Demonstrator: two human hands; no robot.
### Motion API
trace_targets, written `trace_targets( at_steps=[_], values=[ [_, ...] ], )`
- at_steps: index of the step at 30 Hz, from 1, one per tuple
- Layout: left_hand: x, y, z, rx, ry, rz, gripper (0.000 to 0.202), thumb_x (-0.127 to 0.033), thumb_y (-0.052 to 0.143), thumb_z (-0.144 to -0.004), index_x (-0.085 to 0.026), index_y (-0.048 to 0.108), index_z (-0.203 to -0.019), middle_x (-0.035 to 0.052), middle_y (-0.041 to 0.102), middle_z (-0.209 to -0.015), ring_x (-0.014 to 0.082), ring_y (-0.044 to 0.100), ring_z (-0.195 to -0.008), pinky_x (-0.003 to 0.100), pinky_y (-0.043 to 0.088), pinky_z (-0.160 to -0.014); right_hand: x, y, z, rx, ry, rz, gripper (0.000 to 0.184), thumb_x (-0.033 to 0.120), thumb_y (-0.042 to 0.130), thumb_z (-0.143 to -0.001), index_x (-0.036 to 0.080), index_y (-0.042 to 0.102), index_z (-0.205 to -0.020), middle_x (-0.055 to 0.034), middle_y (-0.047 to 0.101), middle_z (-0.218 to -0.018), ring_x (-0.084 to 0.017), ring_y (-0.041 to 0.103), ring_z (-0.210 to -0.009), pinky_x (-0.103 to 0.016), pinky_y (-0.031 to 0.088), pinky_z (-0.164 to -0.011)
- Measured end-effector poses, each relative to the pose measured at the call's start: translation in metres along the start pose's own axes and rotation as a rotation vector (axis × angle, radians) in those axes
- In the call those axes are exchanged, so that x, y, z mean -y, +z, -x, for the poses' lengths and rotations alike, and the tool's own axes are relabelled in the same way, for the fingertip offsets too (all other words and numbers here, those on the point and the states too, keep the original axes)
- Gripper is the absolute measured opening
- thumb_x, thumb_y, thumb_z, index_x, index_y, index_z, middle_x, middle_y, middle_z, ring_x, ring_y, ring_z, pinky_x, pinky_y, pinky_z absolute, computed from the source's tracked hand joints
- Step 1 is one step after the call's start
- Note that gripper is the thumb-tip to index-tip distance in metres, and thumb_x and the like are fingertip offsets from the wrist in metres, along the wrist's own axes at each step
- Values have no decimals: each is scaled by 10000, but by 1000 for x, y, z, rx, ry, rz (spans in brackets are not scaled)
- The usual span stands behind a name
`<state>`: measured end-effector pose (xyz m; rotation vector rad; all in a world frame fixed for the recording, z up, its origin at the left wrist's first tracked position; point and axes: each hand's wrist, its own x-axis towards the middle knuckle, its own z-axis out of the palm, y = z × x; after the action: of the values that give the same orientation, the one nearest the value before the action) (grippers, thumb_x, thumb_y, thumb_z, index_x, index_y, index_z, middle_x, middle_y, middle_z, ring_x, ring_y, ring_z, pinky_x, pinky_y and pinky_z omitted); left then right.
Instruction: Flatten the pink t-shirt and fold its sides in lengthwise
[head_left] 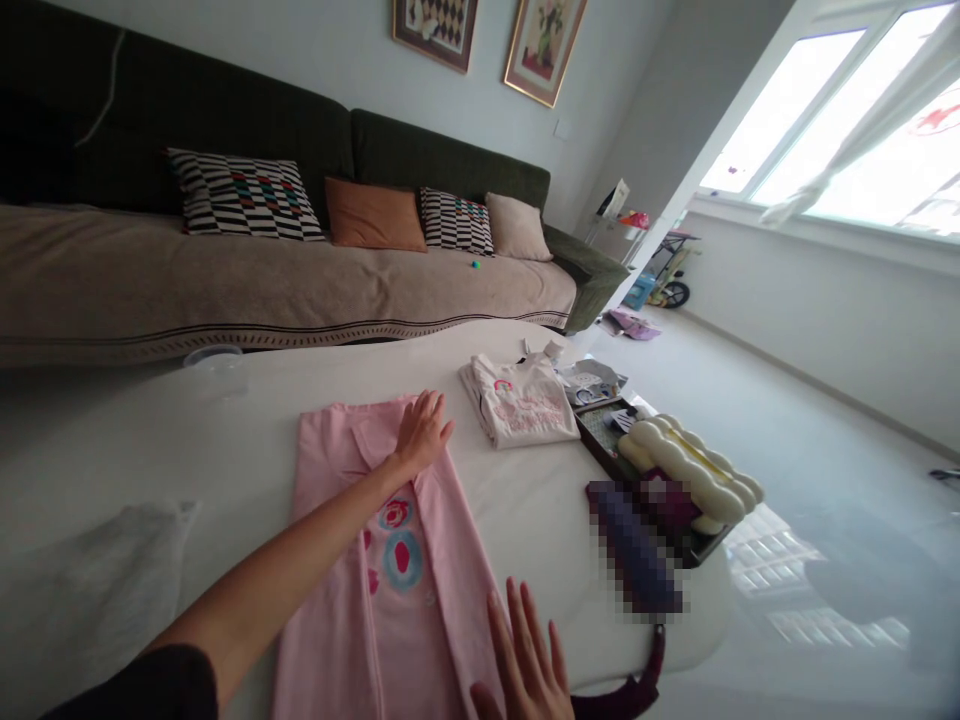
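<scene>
Right now I have my left hand [422, 432] flat, fingers spread, pressing the far end of the pink garment [390, 560], which lies lengthwise on the white table [247, 400] with its sides folded in. My right hand [525, 665] is open too, palm down at the garment's near right edge, around five o'clock from the left; neither hand grips anything. A folded pale shirt [521, 402] sits at two o'clock, and beyond it a dark tray [611, 450] carries a cream bumpy object [690, 468].
</scene>
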<state>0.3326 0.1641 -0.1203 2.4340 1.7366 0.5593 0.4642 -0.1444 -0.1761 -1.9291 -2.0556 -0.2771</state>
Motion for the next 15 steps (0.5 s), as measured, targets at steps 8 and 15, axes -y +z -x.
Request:
trace_targets(
  at_steps=[8,15],
  values=[
    [7,11,28,209,-93,95,736,-637,488,-781,-267,372,-1407,169,191,-1537,464,9,-1387,712,67,-1012,-23,-8,-29,20,98,-180,633,451,401,-913,161,262,-1459,-143,457,-1406,-287,477,-1254,-420,476,-924],
    [-3,-27,75,179,1,245,601,-435,461,-867,-220,350,-1416,156,316,-1494,362,232,-1380,634,227,-1035,-116,-82,-56,-175,652,-169,338,386,542,-895,219,546,-1188,-74,555,-1231,-216,573,-1041,-419,510,-850]
  ],
)
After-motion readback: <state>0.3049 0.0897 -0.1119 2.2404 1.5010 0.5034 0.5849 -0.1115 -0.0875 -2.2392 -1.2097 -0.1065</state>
